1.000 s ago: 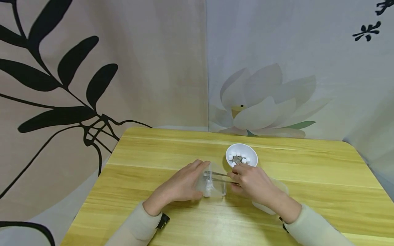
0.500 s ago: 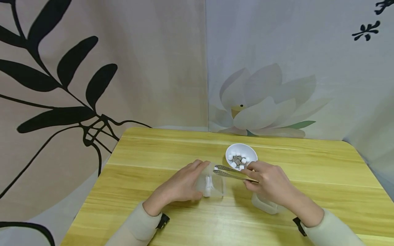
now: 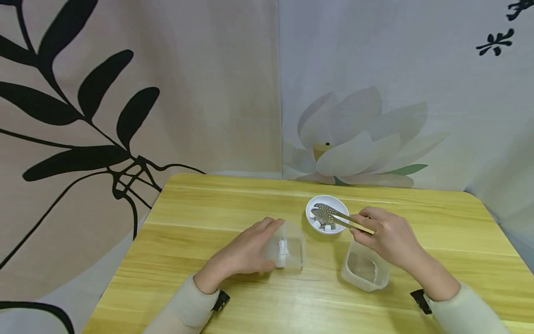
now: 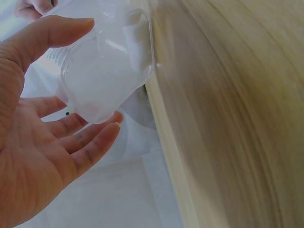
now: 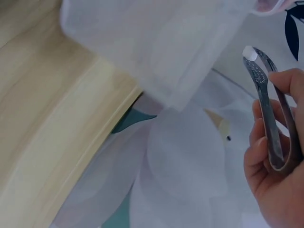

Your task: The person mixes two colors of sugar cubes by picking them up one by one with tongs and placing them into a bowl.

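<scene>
My left hand holds a clear plastic container lying on its side, its mouth turned to the right. White pieces lie inside it. In the left wrist view, the thumb is on one side of the container and the fingers are on the other. My right hand grips metal tongs, whose perforated tips hover over a white bowl. Small white and grey cubes fill part of that bowl. A white cube sits between the tong tips in the right wrist view.
Below my right hand, a second translucent container stands upright on the wooden table. A printed curtain hangs behind the table's far edge.
My right hand has carried the tongs from the held container's mouth rightward and away from me to the bowl. This uncovers the upright container. My left hand stays put.
</scene>
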Demonstrator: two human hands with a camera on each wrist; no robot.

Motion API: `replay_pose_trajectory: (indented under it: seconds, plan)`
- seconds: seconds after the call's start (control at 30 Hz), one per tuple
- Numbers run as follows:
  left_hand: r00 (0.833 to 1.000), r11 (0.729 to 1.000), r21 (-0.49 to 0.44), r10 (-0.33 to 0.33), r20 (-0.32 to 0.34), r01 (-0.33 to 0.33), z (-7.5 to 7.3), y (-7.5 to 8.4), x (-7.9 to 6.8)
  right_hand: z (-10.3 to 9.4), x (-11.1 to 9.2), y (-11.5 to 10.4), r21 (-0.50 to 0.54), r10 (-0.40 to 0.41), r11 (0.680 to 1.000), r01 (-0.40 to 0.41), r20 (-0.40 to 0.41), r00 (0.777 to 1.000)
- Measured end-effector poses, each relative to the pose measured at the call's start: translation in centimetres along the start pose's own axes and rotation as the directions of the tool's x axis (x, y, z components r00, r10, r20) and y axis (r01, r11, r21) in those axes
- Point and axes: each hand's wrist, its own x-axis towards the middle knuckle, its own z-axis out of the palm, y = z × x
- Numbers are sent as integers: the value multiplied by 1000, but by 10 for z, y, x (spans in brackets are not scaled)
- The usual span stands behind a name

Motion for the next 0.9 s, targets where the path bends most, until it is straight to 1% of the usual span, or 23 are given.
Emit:
replay_pose_trajectory:
  seconds: [0.07,0.3,0.57,0.73,0.9]
  plan:
    - [1000,1000,-7,6,-1,-6,0,0,0,-1,-3,5,-13,15,1000,-15,1,1000]
    - [1000,1000,-4,-12,11,12,0,0,0,-4,-12,18,-61,77,995,-77,2,997]
    - [1000,1000,0,-18,11,18,0,0,0,-8,-18,21,-75,123,990,-123,6,992]
    - [1000,1000,-4,-22,12,22,0,-1,0,-8,-18,19,-58,107,993,-107,-2,994]
    - [999,999,-6,-32,15,32,0,0,0,-5,-16,12,-13,54,998,-55,-10,998]
